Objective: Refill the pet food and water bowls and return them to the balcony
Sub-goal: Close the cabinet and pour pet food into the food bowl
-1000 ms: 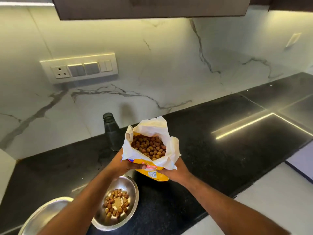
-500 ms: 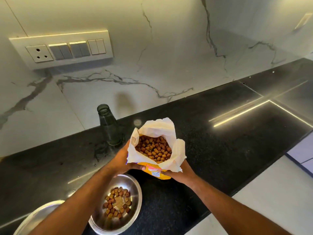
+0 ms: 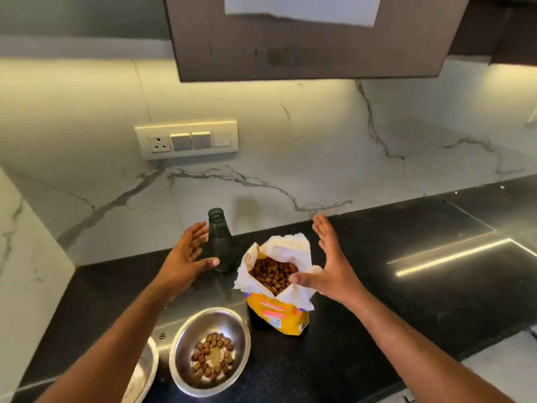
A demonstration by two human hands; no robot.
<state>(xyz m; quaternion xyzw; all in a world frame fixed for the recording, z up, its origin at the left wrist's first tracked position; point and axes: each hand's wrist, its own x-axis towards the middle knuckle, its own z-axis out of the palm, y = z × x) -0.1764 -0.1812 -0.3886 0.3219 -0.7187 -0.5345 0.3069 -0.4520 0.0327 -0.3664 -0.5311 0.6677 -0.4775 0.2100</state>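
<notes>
Steel bowl (image 3: 143,373) at 7 o'clock, kibble bowl (image 3: 209,354) beside it. Left hand (image 3: 186,258) spread, holding nothing, before glass bottle (image 3: 220,245). Kibble bag (image 3: 276,289) upright on counter (image 3: 406,271) at 6 o'clock; right hand (image 3: 334,266) flat-fingered beside it, gripping nothing.

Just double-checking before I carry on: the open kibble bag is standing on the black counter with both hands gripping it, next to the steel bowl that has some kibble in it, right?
Not quite. The head view shows neither hand gripping the kibble bag: the left hand and right hand are open beside it. The bag does stand open on the black counter, next to the steel bowl with some kibble.
</notes>
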